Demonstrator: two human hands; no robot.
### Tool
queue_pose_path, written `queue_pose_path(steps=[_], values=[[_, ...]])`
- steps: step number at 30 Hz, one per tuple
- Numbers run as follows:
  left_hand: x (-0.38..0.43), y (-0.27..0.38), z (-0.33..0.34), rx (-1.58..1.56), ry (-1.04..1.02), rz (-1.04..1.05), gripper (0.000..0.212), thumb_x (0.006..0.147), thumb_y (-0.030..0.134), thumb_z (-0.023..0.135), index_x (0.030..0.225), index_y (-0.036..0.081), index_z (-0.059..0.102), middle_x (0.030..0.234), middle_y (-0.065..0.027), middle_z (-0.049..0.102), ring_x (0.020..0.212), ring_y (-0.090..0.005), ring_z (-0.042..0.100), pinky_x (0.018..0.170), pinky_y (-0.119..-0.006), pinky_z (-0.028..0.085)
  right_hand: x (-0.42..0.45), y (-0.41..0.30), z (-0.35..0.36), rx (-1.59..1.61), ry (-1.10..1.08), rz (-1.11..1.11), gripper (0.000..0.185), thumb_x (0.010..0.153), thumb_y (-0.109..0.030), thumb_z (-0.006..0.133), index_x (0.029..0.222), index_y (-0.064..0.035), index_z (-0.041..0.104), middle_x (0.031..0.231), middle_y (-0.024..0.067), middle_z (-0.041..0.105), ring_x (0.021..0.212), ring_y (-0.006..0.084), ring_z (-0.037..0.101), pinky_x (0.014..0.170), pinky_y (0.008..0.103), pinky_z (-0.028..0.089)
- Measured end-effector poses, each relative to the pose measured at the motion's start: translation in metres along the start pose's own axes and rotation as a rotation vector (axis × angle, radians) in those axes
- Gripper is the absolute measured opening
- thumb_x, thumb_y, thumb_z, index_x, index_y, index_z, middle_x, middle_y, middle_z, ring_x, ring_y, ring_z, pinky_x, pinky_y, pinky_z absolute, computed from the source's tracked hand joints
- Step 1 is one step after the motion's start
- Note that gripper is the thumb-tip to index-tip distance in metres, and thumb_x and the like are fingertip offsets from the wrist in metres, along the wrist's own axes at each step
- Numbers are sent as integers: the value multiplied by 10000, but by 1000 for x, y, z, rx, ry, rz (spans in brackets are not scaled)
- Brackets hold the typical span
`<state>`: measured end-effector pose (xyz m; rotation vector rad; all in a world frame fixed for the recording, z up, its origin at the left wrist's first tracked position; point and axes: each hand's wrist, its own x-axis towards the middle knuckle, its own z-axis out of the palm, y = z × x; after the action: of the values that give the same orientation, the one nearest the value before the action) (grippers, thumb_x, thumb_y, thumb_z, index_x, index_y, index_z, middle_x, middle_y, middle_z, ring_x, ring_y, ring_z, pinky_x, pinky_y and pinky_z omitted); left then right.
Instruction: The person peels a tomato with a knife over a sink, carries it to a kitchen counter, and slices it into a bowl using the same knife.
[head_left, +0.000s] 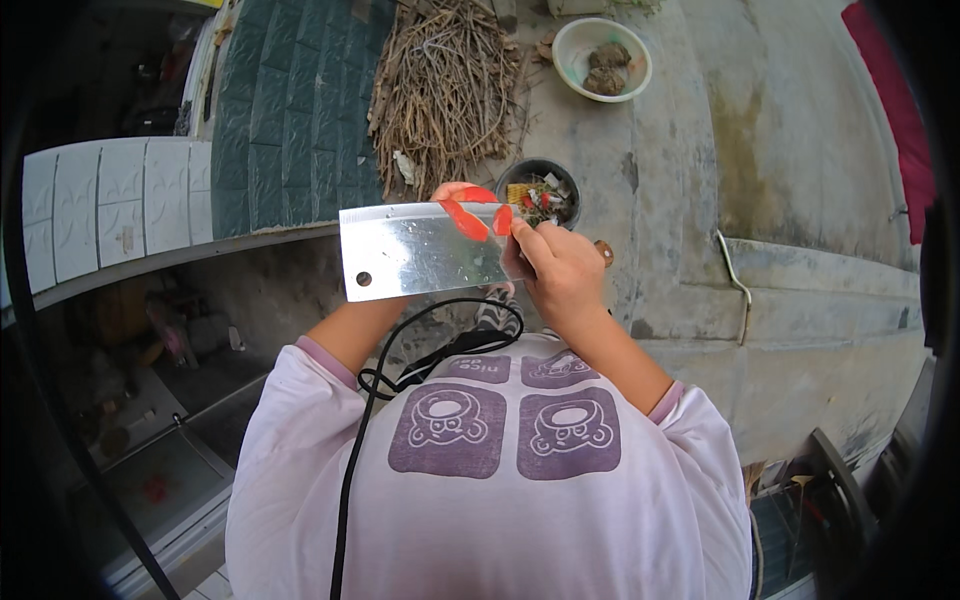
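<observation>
My right hand (566, 274) is closed around the grip of a metal cleaver (427, 255), whose broad blade points left across my front. The butt of its wooden handle (604, 253) shows past my hand. Red strips of peel or vegetable (466, 222) lie over the blade's far edge, and a small red piece (502, 220) is by my right fingertips. Behind the blade is my left hand (448, 190), mostly hidden; only some skin shows beside the red pieces, so its hold cannot be made out.
Beyond the blade, a dark bucket (576, 191) holds scraps. A pale basin (559, 64) with brown lumps stands farther off, near a pile of dry sticks (446, 97). A green tiled surface (292, 112) lies to the left. A black cable (349, 480) hangs over my shirt.
</observation>
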<state>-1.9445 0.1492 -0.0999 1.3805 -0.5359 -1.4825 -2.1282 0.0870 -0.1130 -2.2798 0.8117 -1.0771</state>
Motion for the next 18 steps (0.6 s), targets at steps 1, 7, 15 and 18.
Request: queue_pose_path(steps=[1,7,15,18], values=[[-3,6,5,-40,-6,-52,383,923,287,545,1215,56,454,1159,-104,570,1053,-200,582,892,-341,503,4,0,0,12,-7,-19,286,671,-91,699,947,-90,626,633,26,460,548,194,513,473,334,382],[3,-1,8,102,47,55,592,755,212,743,1245,70,443,1119,-81,577,1045,-180,566,911,-322,463,2,2,-13,-11,-67,-48,339,659,-107,697,990,-87,629,635,16,448,553,178,506,479,324,379],[-1,6,6,296,2,148,538,775,105,721,1230,61,437,1081,-104,587,987,-176,596,866,-302,502,2,-9,-7,-11,-78,-99,296,703,-133,643,996,-90,633,656,8,445,569,155,503,497,311,375],[4,0,4,255,-15,167,521,777,105,718,1218,57,446,1050,-104,599,964,-172,601,856,-300,503,2,-12,-8,-35,-98,-118,300,710,-138,630,1006,-92,630,662,7,442,578,152,504,503,305,373]])
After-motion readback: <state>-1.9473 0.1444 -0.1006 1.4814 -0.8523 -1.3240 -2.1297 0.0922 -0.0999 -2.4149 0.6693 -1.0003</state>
